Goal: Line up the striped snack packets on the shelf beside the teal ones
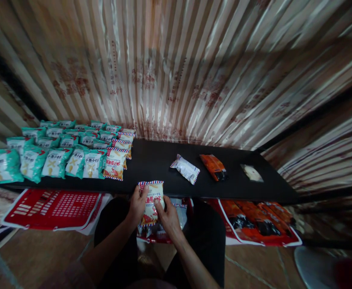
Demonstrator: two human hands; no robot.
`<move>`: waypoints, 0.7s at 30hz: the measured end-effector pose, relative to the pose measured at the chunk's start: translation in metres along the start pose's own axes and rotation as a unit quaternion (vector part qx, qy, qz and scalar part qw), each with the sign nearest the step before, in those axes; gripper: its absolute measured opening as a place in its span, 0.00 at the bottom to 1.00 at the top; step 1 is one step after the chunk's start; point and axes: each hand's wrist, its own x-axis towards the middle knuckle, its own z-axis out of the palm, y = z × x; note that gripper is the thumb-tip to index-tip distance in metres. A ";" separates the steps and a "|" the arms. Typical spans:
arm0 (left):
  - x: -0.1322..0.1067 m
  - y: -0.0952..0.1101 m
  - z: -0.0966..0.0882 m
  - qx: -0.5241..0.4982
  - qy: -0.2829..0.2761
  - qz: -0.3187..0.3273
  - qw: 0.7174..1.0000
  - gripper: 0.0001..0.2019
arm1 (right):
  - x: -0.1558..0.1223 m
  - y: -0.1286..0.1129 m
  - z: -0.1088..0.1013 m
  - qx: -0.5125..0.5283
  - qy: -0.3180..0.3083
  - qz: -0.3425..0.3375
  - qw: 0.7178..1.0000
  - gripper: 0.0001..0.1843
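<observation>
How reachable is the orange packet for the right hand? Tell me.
Probably yes: bare table leads to the orange packet, though the right hand and left hand both hold a snack packet.

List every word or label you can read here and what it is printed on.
"小鱼小虾": teal snack packet, front row on the black table.
"鱼": cream snack packet gripped by the left hand and right hand; its other characters are blurred.
Reddish print on the curtain: too blurred to read.
White packet and orange packet: print too small to read.
</observation>
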 end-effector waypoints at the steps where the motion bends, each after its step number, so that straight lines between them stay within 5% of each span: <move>1: 0.003 0.001 0.001 0.003 -0.002 0.001 1.000 0.26 | 0.003 0.000 0.000 0.006 0.002 0.000 1.000 0.23; 9: 0.016 0.020 0.008 0.025 -0.025 0.011 0.999 0.27 | 0.031 -0.003 -0.004 0.026 0.022 -0.003 0.999 0.23; 21: 0.031 0.013 0.014 -0.008 -0.046 0.030 0.998 0.28 | 0.081 -0.009 0.003 0.018 0.075 -0.019 0.997 0.26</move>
